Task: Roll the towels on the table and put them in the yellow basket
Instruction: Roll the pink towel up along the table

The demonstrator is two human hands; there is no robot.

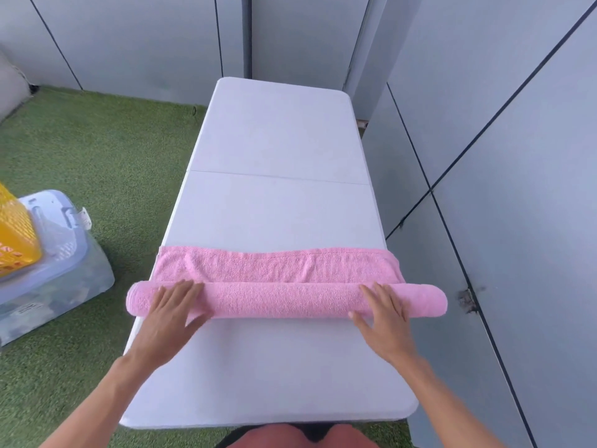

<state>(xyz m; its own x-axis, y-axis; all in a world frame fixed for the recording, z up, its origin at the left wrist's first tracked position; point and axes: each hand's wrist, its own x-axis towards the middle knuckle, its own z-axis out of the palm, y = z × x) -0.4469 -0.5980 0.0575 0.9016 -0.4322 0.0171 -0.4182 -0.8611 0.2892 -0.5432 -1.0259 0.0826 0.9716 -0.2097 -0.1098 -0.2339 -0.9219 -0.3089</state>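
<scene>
Pink towel (284, 300) is soft, light terry; it loosens easily. Your left hand (171, 310) and right hand (384, 313) press flat, fingers spread. Grip the roll's ends, basket (16, 234) at 9 o'clock.

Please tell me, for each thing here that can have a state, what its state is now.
pink towel: mostly rolled, a flat strip left beyond the roll.
left hand: flat on the roll, fingers straight.
right hand: flat on the roll, fingers straight.
yellow basket: on the clear bin's lid, contents not visible.
clear bin: lid on.
</scene>
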